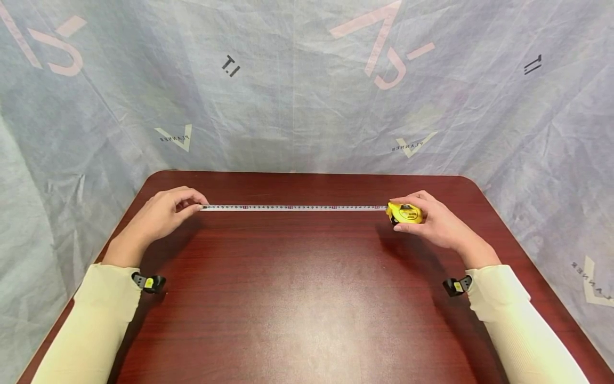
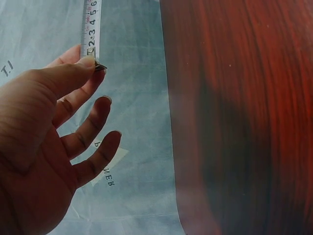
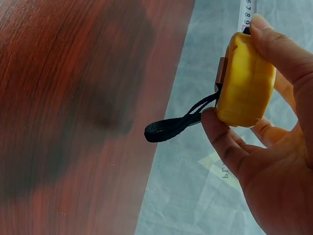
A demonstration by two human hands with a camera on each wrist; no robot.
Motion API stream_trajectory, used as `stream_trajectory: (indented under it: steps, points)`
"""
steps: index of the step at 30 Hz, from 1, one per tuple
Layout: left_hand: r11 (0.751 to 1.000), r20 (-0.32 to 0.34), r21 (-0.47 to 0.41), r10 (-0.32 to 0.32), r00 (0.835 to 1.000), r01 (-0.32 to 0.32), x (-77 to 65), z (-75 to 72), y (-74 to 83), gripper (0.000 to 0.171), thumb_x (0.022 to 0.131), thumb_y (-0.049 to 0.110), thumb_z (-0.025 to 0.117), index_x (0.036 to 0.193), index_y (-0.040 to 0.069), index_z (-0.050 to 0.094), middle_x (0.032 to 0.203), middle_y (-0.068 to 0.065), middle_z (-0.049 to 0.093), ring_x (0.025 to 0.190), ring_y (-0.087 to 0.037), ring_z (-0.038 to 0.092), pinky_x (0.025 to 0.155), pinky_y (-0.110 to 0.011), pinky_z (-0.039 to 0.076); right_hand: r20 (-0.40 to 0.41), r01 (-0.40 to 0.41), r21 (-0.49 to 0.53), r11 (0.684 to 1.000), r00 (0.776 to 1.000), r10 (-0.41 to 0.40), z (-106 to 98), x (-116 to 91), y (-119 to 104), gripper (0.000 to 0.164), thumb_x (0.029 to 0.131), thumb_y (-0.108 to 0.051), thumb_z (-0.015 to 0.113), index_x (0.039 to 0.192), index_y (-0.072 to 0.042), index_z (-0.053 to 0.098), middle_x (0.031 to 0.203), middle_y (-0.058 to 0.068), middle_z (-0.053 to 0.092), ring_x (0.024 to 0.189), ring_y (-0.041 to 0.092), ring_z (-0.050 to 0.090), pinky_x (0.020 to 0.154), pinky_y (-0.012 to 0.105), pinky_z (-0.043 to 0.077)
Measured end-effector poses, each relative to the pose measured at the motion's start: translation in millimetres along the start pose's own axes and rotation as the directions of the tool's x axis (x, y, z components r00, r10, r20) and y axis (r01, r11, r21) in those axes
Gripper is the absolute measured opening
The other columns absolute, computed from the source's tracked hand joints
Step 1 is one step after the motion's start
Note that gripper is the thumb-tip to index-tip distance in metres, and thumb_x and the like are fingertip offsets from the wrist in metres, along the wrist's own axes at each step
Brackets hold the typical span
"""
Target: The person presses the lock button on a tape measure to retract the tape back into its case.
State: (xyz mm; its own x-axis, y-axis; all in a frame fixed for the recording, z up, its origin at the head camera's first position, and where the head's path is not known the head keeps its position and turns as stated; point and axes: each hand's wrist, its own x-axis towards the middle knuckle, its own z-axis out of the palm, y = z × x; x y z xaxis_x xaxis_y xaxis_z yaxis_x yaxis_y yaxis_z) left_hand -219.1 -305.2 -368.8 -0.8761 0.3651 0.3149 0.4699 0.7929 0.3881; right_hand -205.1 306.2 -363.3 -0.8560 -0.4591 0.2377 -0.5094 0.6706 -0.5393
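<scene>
A yellow tape measure (image 1: 408, 213) is gripped between the thumb and fingers of my right hand (image 1: 438, 223). Its white blade (image 1: 288, 208) runs straight out to the left, numbers showing, across to my left hand (image 1: 163, 213). There the thumb and forefinger pinch the blade's end by its metal hook (image 2: 100, 66), while the other fingers are spread and loosely bent. In the right wrist view a black wrist strap (image 3: 168, 129) dangles from the yellow case (image 3: 247, 81). Shadows under both hands suggest they are held above the tabletop.
Beneath lies a reddish-brown wooden table (image 1: 288, 293) with rounded far corners. A grey fabric curtain (image 1: 292, 106) with printed letters hangs behind it and along both sides. Each sleeve carries a small black wrist camera (image 1: 152, 284).
</scene>
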Motion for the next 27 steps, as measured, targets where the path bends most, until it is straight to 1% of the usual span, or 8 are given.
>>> stream_trajectory:
  steps: [3, 6, 12, 22, 27]
  points:
    - [1.0, 0.006, 0.0, -0.02, 1.0, 0.02, 0.0, 0.3, 0.7, 0.017, 0.096, 0.013, 0.076, 0.104, 0.028, 0.073, 0.092, 0.01, 0.065, 0.08, -0.013, 0.055, 0.07, -0.034, 0.043, -0.002, 0.003, 0.003, 1.0, 1.0, -0.003, 1.2, 0.6, 0.6, 0.057, 0.084, -0.02, 0.089, 0.137, -0.016, 0.066, 0.119, 0.008, 0.054, 0.102, 0.018, 0.051, 0.078, 0.016, 0.046]
    - [1.0, 0.005, 0.0, -0.021, 1.0, 0.021, 0.0, 0.9, 0.7, 0.016, 0.096, 0.014, 0.076, 0.103, 0.028, 0.073, 0.091, 0.01, 0.065, 0.079, -0.013, 0.055, 0.07, -0.033, 0.043, 0.001, 0.004, 0.006, 1.0, 1.0, -0.004, 2.4, 1.3, 0.8, 0.057, 0.084, -0.021, 0.089, 0.137, -0.016, 0.066, 0.12, 0.008, 0.054, 0.102, 0.018, 0.052, 0.078, 0.016, 0.046]
    - [1.0, 0.008, 0.002, 0.002, 1.0, -0.002, 0.5, 1.4, 0.4, 0.014, 0.097, 0.014, 0.075, 0.106, 0.026, 0.073, 0.091, 0.009, 0.065, 0.079, -0.013, 0.053, 0.069, -0.033, 0.042, 0.01, -0.012, 0.006, 1.0, 1.0, 0.012, 3.2, 2.2, 0.6, 0.057, 0.085, -0.024, 0.089, 0.137, -0.019, 0.066, 0.121, 0.007, 0.054, 0.103, 0.019, 0.052, 0.079, 0.016, 0.047]
    - [1.0, 0.018, -0.017, 0.0, 1.0, 0.001, 1.1, 3.2, 0.2, 0.016, 0.096, 0.013, 0.076, 0.105, 0.026, 0.072, 0.092, 0.009, 0.065, 0.079, -0.014, 0.054, 0.069, -0.034, 0.043, 0.034, -0.038, 0.004, 0.999, 0.999, 0.038, 3.8, 2.6, -2.5, 0.057, 0.086, -0.027, 0.087, 0.138, -0.02, 0.065, 0.122, 0.007, 0.053, 0.104, 0.019, 0.052, 0.078, 0.019, 0.049]
    - [1.0, 0.005, -0.016, 0.007, 1.0, -0.007, 2.7, 5.0, -0.7, 0.015, 0.096, 0.014, 0.076, 0.105, 0.027, 0.072, 0.091, 0.009, 0.065, 0.078, -0.013, 0.054, 0.068, -0.033, 0.043, 0.028, -0.039, 0.004, 0.999, 0.999, 0.039, 4.3, 2.5, -4.0, 0.057, 0.086, -0.026, 0.087, 0.138, -0.02, 0.065, 0.123, 0.007, 0.053, 0.103, 0.02, 0.054, 0.079, 0.018, 0.048]
